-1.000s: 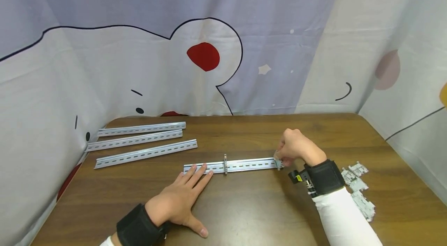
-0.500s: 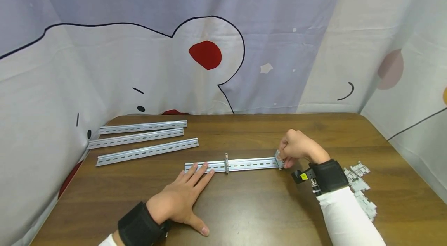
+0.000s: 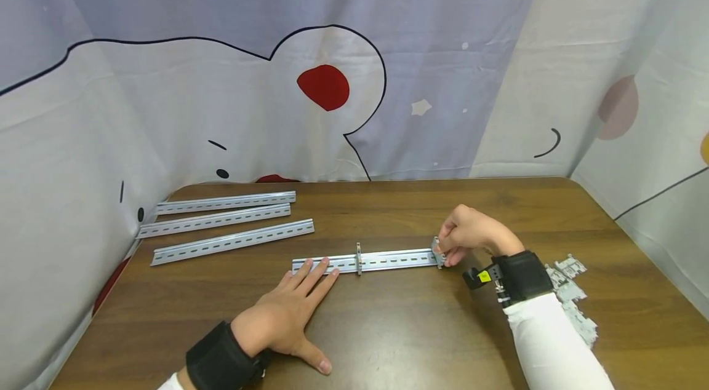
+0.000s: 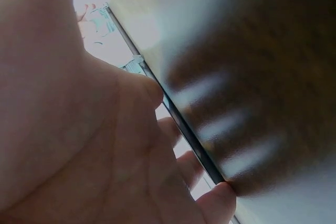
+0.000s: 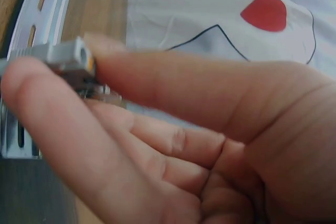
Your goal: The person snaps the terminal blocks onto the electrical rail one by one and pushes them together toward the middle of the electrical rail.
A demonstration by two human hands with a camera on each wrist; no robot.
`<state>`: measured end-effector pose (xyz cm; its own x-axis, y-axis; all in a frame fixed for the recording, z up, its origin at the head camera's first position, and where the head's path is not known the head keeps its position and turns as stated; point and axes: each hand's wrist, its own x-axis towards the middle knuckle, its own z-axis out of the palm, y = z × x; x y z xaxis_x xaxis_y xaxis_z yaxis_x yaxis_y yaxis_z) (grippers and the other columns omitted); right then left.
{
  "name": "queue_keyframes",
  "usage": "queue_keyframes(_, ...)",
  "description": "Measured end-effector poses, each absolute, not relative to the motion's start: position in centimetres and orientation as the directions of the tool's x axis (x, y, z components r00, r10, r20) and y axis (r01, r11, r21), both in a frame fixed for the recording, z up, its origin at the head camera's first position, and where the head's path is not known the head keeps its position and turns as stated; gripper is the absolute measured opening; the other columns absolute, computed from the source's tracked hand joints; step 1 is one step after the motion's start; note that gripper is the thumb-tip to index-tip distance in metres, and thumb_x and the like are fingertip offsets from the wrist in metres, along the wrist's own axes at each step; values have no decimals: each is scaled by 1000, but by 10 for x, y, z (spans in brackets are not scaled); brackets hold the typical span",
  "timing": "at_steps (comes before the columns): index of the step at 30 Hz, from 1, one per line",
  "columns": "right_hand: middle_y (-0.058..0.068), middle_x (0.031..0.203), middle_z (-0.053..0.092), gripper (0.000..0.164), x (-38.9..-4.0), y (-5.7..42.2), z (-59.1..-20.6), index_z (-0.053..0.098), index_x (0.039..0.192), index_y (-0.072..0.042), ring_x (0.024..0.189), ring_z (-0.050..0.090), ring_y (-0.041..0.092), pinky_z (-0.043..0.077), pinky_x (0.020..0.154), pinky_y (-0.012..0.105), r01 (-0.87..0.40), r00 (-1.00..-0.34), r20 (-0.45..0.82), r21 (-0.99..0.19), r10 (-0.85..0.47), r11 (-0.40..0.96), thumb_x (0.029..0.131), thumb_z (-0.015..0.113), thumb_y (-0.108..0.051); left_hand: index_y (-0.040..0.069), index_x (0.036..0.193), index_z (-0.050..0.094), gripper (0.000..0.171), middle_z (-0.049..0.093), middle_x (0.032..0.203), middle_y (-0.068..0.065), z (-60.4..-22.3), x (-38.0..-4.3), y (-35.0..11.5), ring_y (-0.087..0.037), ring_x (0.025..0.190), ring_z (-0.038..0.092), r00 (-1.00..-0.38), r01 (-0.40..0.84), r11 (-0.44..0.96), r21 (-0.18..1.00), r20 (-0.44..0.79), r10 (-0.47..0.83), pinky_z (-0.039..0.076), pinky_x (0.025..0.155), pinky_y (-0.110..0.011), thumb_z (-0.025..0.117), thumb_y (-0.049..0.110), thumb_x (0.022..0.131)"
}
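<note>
The rail (image 3: 393,260) runs left to right at the frame's lower centre; the left hand (image 3: 288,314) rests straight-fingered on its left end, the right hand (image 3: 471,235) pinches a block (image 3: 437,252) crosswise near its right end.

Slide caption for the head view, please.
Left hand touching a rail, right hand pinching a block near the rail's right end.

Slotted metal rail (image 3: 399,259), silvery, flat mid-table (image 3: 388,328), approx. parallel to back edge, well clear of L & R edges. Thin pc. (image 3: 359,259) stands upright across it nr. its middle. Grey block (image 3: 439,261), also crosswise, on edge at rail's R end; whether fully seated, can't tell.
</note>
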<state>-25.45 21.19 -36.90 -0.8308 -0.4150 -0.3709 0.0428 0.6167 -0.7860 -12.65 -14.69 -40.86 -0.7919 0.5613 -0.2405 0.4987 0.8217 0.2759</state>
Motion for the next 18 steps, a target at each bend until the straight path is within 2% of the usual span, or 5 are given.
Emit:
queue_keyframes(6, 19, 80, 72, 22, -260, 224, -374, 68, 94, 11, 68, 71, 23, 59, 67, 38, 83, -778, -415, -812, -472, 578, 80, 77, -4, 18, 158, 8, 139, 0, 165, -8, -406, -125, -147, -35, 149, 2, -793, 489, 822, 292, -245, 558, 15, 116, -57, 68, 85, 52)
queue_keyframes(11, 24, 85, 72, 30, -263, 231, -377, 64, 103, 15, 72, 73, 26, 59, 69, 38, 126, -742, -437, -835, -507, 536, 80, 76, -1, 18, 158, 7, 138, 0, 165, -8, -405, -125, -145, -34, 150, 2, -794, 481, 827, 290, -256, 551, 15, 117, -57, 68, 85, 53)
queue_keyframes(18, 26, 88, 71, 31, -265, 234, -382, 62, 105, 18, 76, 73, 30, 59, 71, 38, 150, -735, -431, -857, -524, 494, 81, 74, 2, 18, 158, 8, 138, -1, 165, -7, -403, -126, -146, -34, 150, 2, -795, 485, 828, 282, -253, 551, 15, 117, -57, 67, 85, 54)
